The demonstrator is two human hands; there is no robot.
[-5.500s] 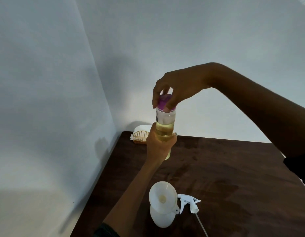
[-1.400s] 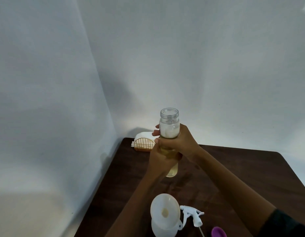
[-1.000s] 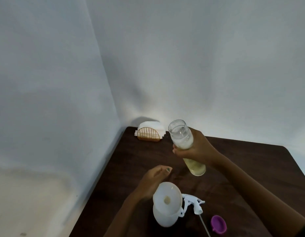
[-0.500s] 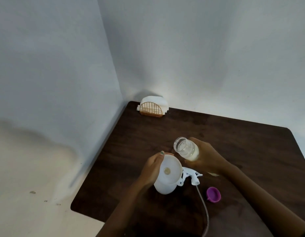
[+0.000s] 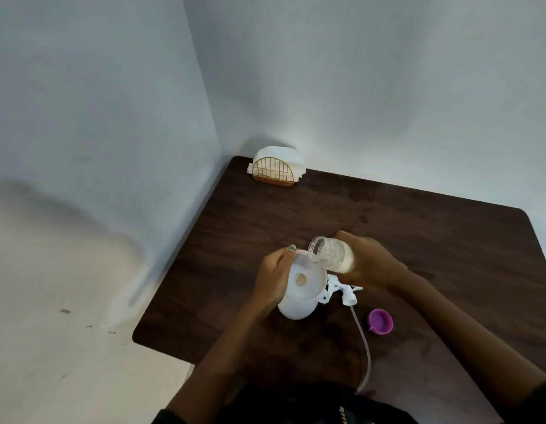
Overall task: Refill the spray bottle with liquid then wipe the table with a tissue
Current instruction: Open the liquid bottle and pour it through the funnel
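Right hand (image 5: 371, 264) grips a tilted open jar (image 5: 331, 254) over a white funnel (image 5: 305, 280); left hand (image 5: 273, 278) holds the funnel's rim on the spray bottle (image 5: 296, 309).

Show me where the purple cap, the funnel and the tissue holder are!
purple cap (image 5: 380, 321), head view, on the middle of its open inside.
funnel (image 5: 308, 278), head view, on its white inner wall beside the hole.
tissue holder (image 5: 273, 173), head view, on its gold wire front.

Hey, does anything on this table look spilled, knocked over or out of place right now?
No spill shows. The spray head lies on its side on the table, off the spray bottle, tube trailing toward the near edge. The purple cap lies open side up. Both fit a refill, with the funnel seated in the bottle.
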